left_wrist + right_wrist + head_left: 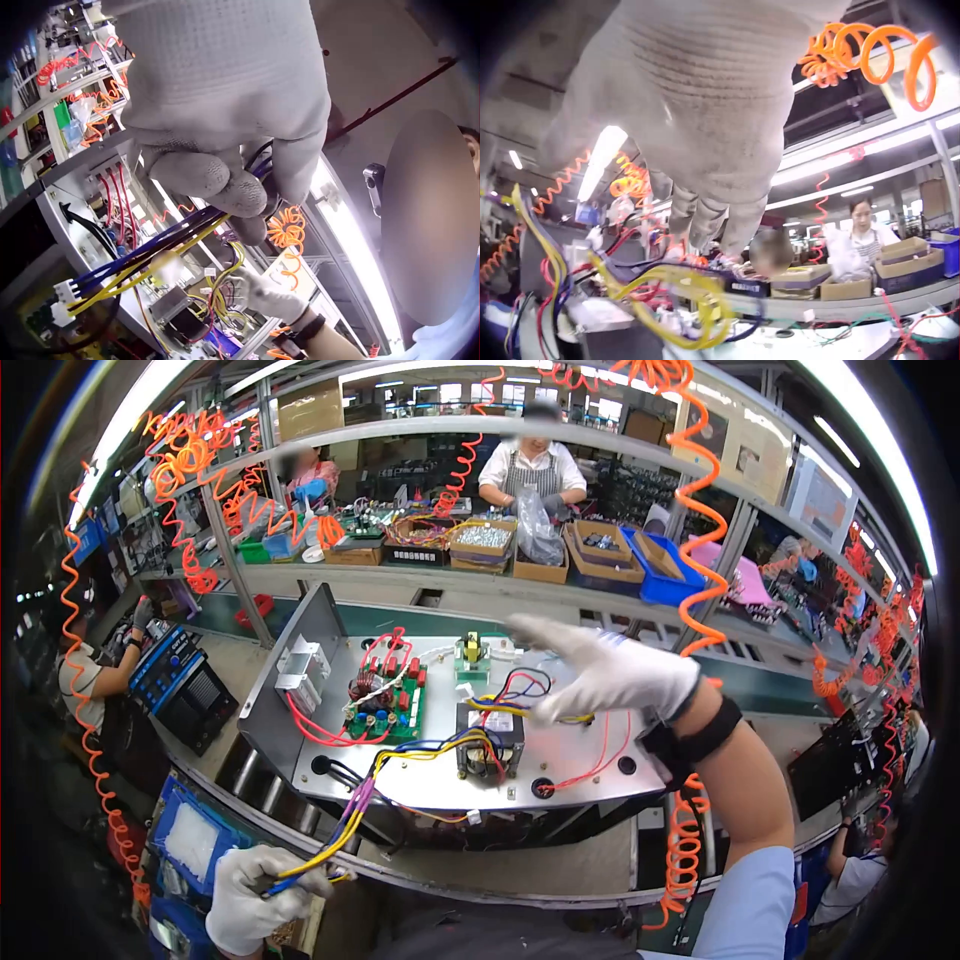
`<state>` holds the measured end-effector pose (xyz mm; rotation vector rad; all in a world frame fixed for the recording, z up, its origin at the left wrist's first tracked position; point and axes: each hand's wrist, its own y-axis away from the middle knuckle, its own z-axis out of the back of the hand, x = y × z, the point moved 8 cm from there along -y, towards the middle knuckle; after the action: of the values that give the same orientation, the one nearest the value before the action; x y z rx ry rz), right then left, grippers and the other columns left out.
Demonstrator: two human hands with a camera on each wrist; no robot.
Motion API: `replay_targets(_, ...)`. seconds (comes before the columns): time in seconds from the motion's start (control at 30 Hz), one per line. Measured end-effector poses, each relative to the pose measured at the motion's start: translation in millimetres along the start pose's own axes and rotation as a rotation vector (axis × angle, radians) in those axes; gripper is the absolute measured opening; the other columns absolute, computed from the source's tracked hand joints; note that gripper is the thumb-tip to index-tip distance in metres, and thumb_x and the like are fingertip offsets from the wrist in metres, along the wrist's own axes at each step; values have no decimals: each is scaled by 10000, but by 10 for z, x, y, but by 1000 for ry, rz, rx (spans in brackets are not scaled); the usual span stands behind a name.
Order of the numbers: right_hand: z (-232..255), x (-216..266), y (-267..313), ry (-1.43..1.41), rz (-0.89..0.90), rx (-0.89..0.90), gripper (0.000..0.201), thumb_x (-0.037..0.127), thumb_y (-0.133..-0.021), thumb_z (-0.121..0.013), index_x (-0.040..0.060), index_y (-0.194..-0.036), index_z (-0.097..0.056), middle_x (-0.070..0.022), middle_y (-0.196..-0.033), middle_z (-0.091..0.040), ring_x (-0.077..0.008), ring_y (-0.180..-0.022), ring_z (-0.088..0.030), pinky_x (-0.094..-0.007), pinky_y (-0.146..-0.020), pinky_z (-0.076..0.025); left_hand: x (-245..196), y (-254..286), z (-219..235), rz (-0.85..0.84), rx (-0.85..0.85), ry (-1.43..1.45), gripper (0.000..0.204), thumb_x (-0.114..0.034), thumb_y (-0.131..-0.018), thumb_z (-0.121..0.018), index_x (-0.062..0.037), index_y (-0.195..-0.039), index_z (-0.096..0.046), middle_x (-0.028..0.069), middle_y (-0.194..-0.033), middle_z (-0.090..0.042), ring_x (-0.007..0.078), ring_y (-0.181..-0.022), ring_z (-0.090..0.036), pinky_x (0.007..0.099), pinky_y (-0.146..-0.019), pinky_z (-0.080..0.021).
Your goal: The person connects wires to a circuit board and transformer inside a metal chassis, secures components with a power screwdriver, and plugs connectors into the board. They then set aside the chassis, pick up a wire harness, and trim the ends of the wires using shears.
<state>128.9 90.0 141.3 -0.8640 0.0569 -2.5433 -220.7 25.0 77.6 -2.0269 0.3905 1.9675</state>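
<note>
Through the head view I had the wire bundle (358, 805) in the left hand (250, 895), whose gloved fingers were curled round it, just off the near edge of the metal panel (440, 780). The bundle was made up of thin insulated strands, bright yellow and deep blue, with a short purple stretch partway along. They ran close together, a little loose and wavy, with a glossy skin. In the left wrist view I saw a white connector (66, 300) capping blue and yellow strands that led from the fingers toward the lower left.

From beside the transformer (490, 745), the bundle went left across the panel, bent near the corner of the green circuit board (405, 720), then dropped over the edge. Its long axis past that bend slanted from upper right to lower left, fairly straight, the held end pointing down toward the wearer.

The right hand (620, 670) hung over the right part of the panel, wide, its fingers stretched to the left and the thumb well apart, gripping nothing. In its wrist view a yellow and blue wire loop (682, 300) showed below the fingers; I could not tell whether they touched.
</note>
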Motion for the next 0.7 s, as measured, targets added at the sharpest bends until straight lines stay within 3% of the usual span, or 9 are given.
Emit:
replay_targets(0.1,-373,-136,-132,324,-110,180,497,241,-773,-729,54,-1209,-581,-139,-1041,-651,-232,-956,-619,-330,-863,-477,-53,58,-253,-86,175,-98,188,-47,-658,-772,58,-733,-636,169,-681,-656,201,-546,-618,268,-514,-481)
replay_targets(0.17,112,-589,-163,173,-155,-157,267,294,-788,-666,60,-914,-681,-167,-891,-665,-299,-822,-655,-386,-725,-505,-49,222,-318,21,408,-213,322,-44,-631,-760,86,-901,-645,205,-743,-645,225,-583,-630,282,-549,-494)
replay_targets(0.23,666,-1094,-94,49,-397,-431,277,274,-806,-648,14,-899,-670,-170,-804,-670,-271,-762,-660,-365,-702,-503,-134,334,-538,-61,776,-337,425,-243,-790,-734,35,-1093,-627,112,-738,-627,252,-646,-600,354,-568,-453)
replay_targets(0.33,621,-1013,-121,292,-340,-531,294,293,-805,-639,2,-839,-658,-163,-768,-671,-288,-726,-667,-381,-718,-502,-504,424,-919,-515,770,-339,346,-218,-727,-769,9,-975,-689,46,-628,-563,220,-490,-531,322,-457,-370)
replay_targets(0.43,652,-515,-356,88,-261,-573,302,304,-842,-585,19,-933,-627,-202,-832,-659,-363,-829,-639,-414,-775,-490,-526,342,-1553,-580,918,-847,464,-272,-787,-704,-59,-1190,-621,85,-792,-601,249,-646,-591,342,-547,-431)
replay_targets(0.47,668,-93,-423,100,-76,-641,219,218,-889,-601,7,-863,-648,-45,-684,-615,-129,-588,-566,-286,-550,-457,-517,250,-1770,-615,851,-759,400,-278,-864,-641,-39,-1183,-613,127,-951,-631,262,-824,-627,349,-704,-489)
replay_targets(0.5,528,85,-533,-419,-114,-524,231,193,-899,-613,-10,-1006,-648,-72,-813,-646,-122,-688,-588,-269,-617,-491,-432,127,-2065,-658,890,-730,503,-210,-818,-660,4,-1251,-522,204,-1123,-560,287,-847,-639,378,-742,-513)
replay_targets(0.6,93,1215,-524,-480,422,-92,658,203,-867,-680,-12,-1394,-349,-164,-1278,-546,-224,-1096,-571,-306,-938,-466,-49,-145,-2578,-651,888,-942,787,-294,-851,-605,37,-1445,-207,312,-1464,-209,405,-934,-607,419,-790,-526)
replay_targets(0.7,61,1393,9,35,408,-159,807,300,-766,-690,-42,-1397,-322,-272,-1289,-501,-354,-1157,-532,-379,-985,-421,-62,-251,-2317,-682,748,-1010,580,-249,-834,-629,2,-1324,-444,222,-1301,-482,338,-896,-639,382,-768,-539)
